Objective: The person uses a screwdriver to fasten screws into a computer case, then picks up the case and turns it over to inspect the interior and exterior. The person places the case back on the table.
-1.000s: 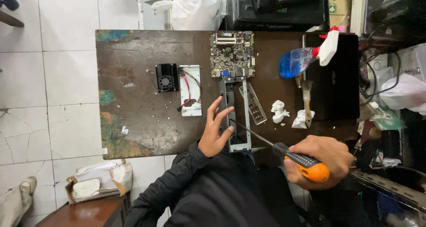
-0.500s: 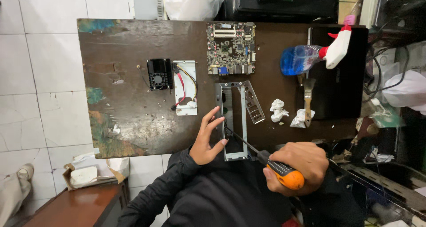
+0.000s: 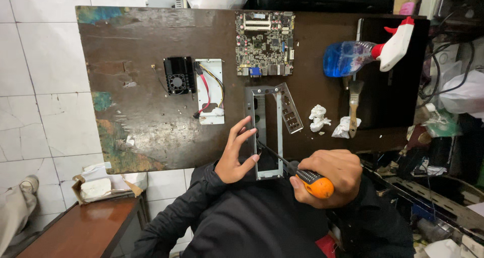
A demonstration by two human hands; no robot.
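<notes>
Right hand (image 3: 330, 175), fingers closed round orange-handled screwdriver (image 3: 302, 173), tip at metal frame (image 3: 267, 132) on table (image 3: 141, 112); left hand (image 3: 234, 154), fingers spread, steadying frame's edge.

From my remote view I log: white tiled floor (image 3: 35, 76), large glazed squares with grey joints, left of the surface (image 3: 131, 117). The surface: dark brown board, worn, with teal and ochre paint patches along its left edge. Below its left corner: reddish-brown wooden furniture top (image 3: 85, 230). Right of the surface: dim clutter of cables (image 3: 443, 91). Light: even, brightest on the tiles.
</notes>
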